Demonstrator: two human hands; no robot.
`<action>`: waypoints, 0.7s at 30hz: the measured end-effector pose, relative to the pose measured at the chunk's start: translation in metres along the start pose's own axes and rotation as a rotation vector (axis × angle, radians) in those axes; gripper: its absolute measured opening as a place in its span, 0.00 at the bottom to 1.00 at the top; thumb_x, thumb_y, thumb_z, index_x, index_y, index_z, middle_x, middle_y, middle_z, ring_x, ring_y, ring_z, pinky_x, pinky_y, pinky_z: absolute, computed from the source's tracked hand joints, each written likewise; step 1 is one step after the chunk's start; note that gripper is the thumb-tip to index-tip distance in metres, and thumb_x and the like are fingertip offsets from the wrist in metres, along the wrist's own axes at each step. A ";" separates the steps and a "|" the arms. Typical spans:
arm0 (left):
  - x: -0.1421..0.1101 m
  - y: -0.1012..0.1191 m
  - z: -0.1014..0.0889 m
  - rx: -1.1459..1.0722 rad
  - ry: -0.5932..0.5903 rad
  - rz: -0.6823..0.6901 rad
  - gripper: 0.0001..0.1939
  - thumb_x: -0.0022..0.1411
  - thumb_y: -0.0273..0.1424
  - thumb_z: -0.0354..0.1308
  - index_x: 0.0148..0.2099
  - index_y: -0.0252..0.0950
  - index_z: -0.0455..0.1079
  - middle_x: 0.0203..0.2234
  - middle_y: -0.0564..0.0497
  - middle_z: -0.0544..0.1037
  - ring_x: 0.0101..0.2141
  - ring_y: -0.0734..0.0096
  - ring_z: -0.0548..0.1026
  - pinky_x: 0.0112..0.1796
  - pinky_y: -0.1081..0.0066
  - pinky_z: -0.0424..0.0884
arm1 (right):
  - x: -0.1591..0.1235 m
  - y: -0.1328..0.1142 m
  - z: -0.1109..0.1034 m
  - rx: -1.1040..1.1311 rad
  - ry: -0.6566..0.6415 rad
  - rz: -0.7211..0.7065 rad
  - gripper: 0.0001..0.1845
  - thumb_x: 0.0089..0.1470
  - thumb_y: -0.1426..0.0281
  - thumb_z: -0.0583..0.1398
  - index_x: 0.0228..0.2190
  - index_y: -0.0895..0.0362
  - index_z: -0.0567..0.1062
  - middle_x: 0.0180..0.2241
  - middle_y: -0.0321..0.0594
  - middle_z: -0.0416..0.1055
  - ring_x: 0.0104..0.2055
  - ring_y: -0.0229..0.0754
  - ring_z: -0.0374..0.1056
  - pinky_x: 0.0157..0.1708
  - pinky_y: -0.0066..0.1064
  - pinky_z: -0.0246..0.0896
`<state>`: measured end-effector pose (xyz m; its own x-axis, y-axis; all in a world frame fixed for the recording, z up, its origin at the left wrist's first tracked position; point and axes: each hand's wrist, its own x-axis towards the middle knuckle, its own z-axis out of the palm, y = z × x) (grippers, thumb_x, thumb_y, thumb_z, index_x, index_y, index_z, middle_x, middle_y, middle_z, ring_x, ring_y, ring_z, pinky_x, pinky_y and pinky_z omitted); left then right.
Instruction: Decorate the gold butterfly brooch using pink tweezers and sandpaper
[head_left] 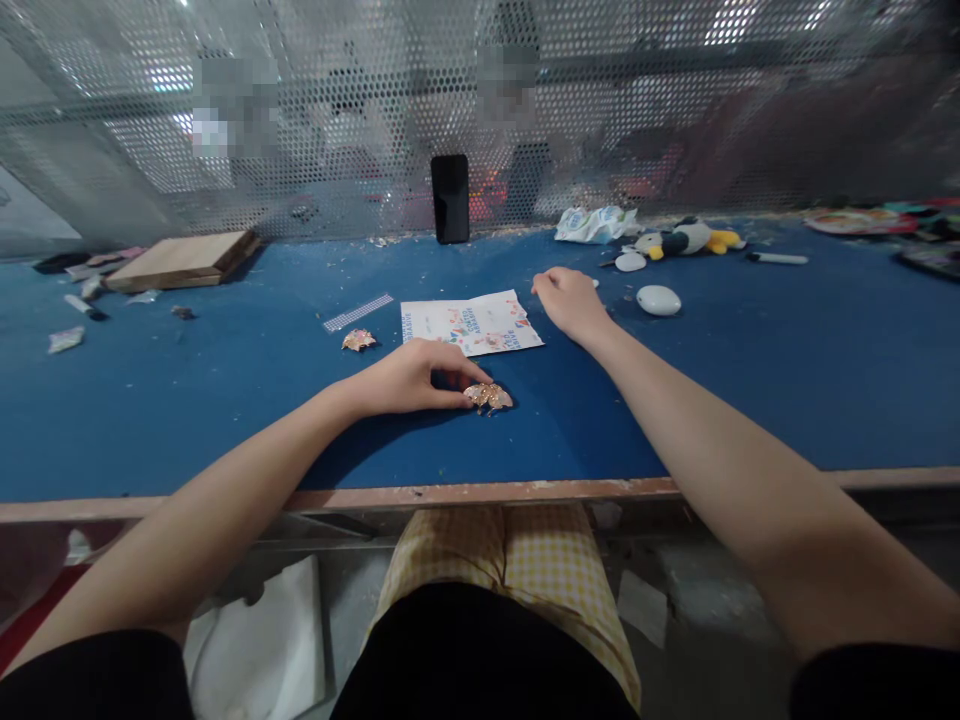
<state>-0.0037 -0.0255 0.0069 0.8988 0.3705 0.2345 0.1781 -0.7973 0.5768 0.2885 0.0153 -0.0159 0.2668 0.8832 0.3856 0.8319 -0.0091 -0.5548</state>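
My left hand (416, 375) pinches the left edge of a gold butterfly-shaped ornament (491, 397) with pale, sparkling wings, low over the blue table or resting on it. My right hand (574, 302) is closed just past the right end of a white sheet printed "abrasive" (472, 322); its fingers curl down, and anything in them is too small or hidden to make out. A second gold ornament (358, 340) lies left of the sheet. Beside it runs a narrow strip of small shiny dots (358, 313).
A black phone (450, 198) leans upright against the perforated metal screen (360, 130). To the right lie a white oval object (658, 300), a plush duck toy (690, 238), a crumpled wrapper (596, 224) and a marker (778, 259). A wooden block (180, 262) sits at the left.
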 end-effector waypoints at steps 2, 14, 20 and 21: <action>0.000 -0.002 0.000 -0.004 0.013 0.020 0.15 0.64 0.32 0.67 0.52 0.36 0.81 0.38 0.48 0.81 0.34 0.74 0.74 0.38 0.73 0.70 | 0.000 0.000 0.000 0.001 -0.004 -0.002 0.16 0.62 0.64 0.51 0.27 0.54 0.75 0.35 0.50 0.79 0.42 0.55 0.72 0.42 0.42 0.61; 0.000 -0.008 -0.001 -0.029 0.051 0.097 0.17 0.57 0.34 0.74 0.49 0.40 0.81 0.46 0.46 0.76 0.46 0.64 0.74 0.47 0.65 0.72 | -0.001 -0.002 -0.002 -0.010 -0.022 0.009 0.16 0.62 0.64 0.51 0.29 0.55 0.75 0.36 0.50 0.79 0.41 0.54 0.72 0.41 0.41 0.61; 0.000 -0.011 0.000 -0.011 0.063 0.157 0.14 0.60 0.32 0.71 0.49 0.40 0.82 0.48 0.45 0.74 0.48 0.63 0.75 0.52 0.62 0.72 | -0.003 -0.005 -0.004 -0.020 -0.038 0.018 0.17 0.63 0.64 0.51 0.31 0.56 0.77 0.38 0.52 0.79 0.42 0.55 0.73 0.42 0.42 0.61; 0.000 -0.012 0.000 -0.007 0.067 0.165 0.14 0.61 0.31 0.71 0.49 0.40 0.82 0.48 0.45 0.75 0.48 0.63 0.75 0.51 0.62 0.72 | -0.003 -0.006 -0.004 -0.022 -0.039 0.015 0.17 0.63 0.65 0.51 0.31 0.56 0.77 0.39 0.53 0.79 0.43 0.55 0.73 0.42 0.42 0.61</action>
<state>-0.0060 -0.0162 0.0004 0.8870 0.2656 0.3778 0.0271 -0.8466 0.5316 0.2850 0.0108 -0.0112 0.2601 0.9005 0.3484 0.8385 -0.0317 -0.5440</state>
